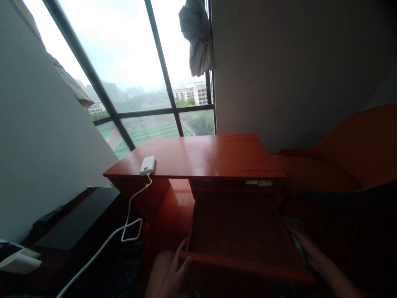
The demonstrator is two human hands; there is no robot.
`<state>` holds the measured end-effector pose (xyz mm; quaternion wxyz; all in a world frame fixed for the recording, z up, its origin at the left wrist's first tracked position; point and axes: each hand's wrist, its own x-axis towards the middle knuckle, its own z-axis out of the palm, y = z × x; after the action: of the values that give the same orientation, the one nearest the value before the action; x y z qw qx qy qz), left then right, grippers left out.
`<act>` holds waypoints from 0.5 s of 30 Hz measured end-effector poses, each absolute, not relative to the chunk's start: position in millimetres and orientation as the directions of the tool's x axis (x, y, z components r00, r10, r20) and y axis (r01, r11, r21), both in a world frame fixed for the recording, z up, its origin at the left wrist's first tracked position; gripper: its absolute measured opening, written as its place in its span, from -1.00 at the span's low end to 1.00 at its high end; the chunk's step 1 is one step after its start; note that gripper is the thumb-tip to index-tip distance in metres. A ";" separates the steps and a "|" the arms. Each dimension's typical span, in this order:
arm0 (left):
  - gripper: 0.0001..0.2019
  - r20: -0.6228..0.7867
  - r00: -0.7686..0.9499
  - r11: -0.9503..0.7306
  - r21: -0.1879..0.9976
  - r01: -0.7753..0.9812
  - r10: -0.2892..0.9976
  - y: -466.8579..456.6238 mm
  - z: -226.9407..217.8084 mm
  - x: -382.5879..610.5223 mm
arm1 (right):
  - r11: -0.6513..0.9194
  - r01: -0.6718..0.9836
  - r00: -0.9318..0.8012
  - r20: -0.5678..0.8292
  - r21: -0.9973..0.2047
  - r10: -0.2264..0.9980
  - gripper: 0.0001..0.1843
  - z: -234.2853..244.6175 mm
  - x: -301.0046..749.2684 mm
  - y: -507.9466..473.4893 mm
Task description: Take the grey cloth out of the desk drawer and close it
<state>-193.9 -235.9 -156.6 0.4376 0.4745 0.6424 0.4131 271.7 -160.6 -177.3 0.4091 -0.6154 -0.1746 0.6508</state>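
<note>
A reddish-brown wooden drawer [235,231] is pulled far out from under the desk [204,155]; I see nothing lying in it. My left hand [177,269] is at its front left corner, thumb over the front board and fingers along the outer left side, closed on it. Along the drawer's right outer side, my right hand [302,244] holds a crumpled greyish cloth [297,227] against the wood. Deep shadow hides most of the right fingers.
On the desktop's left end lies a white power bank [147,165], its white cable [127,225] looping down towards me. An orange chair [322,165] stands at the right. A dark low surface [77,223] is at the left, with a white roll [20,261] near it. Behind is a window [142,62].
</note>
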 end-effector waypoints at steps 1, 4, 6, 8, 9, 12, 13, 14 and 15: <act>-0.37 -0.168 -0.165 0.206 0.947 0.247 0.972 -234.5 -155.3 -193.5 | -0.636 -0.356 0.050 -0.694 -0.684 0.719 -0.64 -181.7 274.5 -168.9; -0.41 -0.164 -0.154 0.196 0.956 0.220 0.974 -229.9 -154.3 -191.3 | -0.707 -0.445 -0.087 -0.759 -0.550 0.645 -0.57 -190.3 282.1 -191.7; -0.42 -0.154 -0.158 0.184 0.964 0.192 0.975 -225.5 -156.4 -190.1 | -0.716 -0.451 -0.103 -0.765 -0.534 0.636 -0.53 -189.9 284.7 -204.9; -0.41 -0.150 -0.161 0.175 0.971 0.160 0.975 -219.3 -160.0 -190.1 | -0.703 -0.449 -0.072 -0.762 -0.551 0.644 -0.52 -186.4 285.0 -215.8; -0.40 -0.154 -0.157 0.177 0.973 0.147 0.976 -215.4 -162.0 -190.6 | -0.690 -0.443 -0.038 -0.757 -0.572 0.652 -0.53 -184.6 284.7 -219.9; -0.36 -0.171 -0.150 0.192 0.971 0.141 0.974 -200.8 -167.9 -193.3 | -0.650 -0.408 0.031 -0.722 -0.641 0.692 -0.48 -183.7 283.3 -225.4; -0.34 -0.169 -0.159 0.193 0.970 0.150 0.973 -195.4 -169.6 -194.1 | -0.637 -0.398 0.050 -0.709 -0.660 0.703 -0.43 -185.0 282.8 -225.1; -0.32 -0.164 -0.172 0.192 0.968 0.162 0.971 -190.0 -171.4 -194.6 | -0.621 -0.390 0.078 -0.696 -0.680 0.714 -0.37 -186.5 282.1 -223.8; -0.31 -0.155 -0.189 0.189 0.967 0.173 0.970 -184.9 -173.2 -194.8 | -0.597 -0.381 0.121 -0.678 -0.706 0.725 -0.31 -188.0 280.9 -221.9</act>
<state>-194.8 -184.9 -173.2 0.4462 0.4543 0.6287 0.4464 280.9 -221.9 -188.0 0.4265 -0.6152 -0.1396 0.6482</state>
